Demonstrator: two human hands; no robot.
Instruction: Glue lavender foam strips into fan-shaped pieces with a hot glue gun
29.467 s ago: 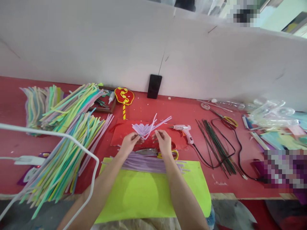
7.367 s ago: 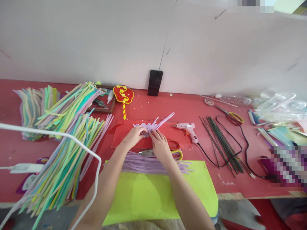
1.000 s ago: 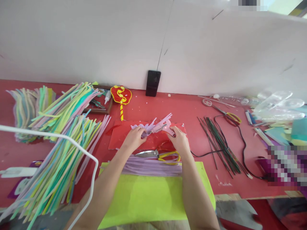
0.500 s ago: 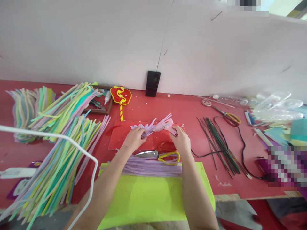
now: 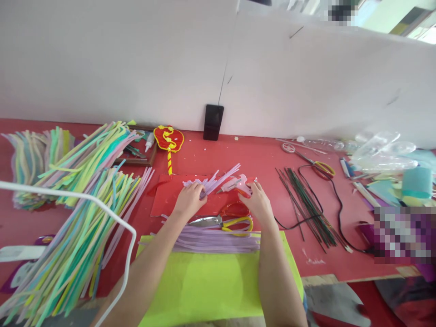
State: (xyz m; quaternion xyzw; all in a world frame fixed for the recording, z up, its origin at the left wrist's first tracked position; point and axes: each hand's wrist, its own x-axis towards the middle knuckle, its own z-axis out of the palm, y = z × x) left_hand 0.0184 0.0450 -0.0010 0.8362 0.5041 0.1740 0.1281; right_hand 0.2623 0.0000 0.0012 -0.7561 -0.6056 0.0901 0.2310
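My left hand (image 5: 188,201) presses down on a woven piece of lilac foam strips (image 5: 211,183) that lies on a red sheet (image 5: 163,200). My right hand (image 5: 258,203) is closed round a pale pink glue gun (image 5: 237,183), its nozzle pointing left at the lilac piece. Yellow-handled scissors (image 5: 221,222) lie just in front of both hands. A bundle of loose lilac strips (image 5: 218,240) rests along the far edge of a lime green sheet (image 5: 211,281).
Big heaps of pastel foam strips (image 5: 81,204) fill the left. A red and yellow ornament (image 5: 167,140) and a black phone (image 5: 213,122) stand at the back wall. Dark green wires (image 5: 306,204), the gun's black cable (image 5: 327,204), other scissors (image 5: 316,165) and plastic bags lie to the right.
Earlier both hands worked the lilac piece with the glue gun lying to the right. My right hand has since taken the gun; over the last second it drew back slightly rightward.
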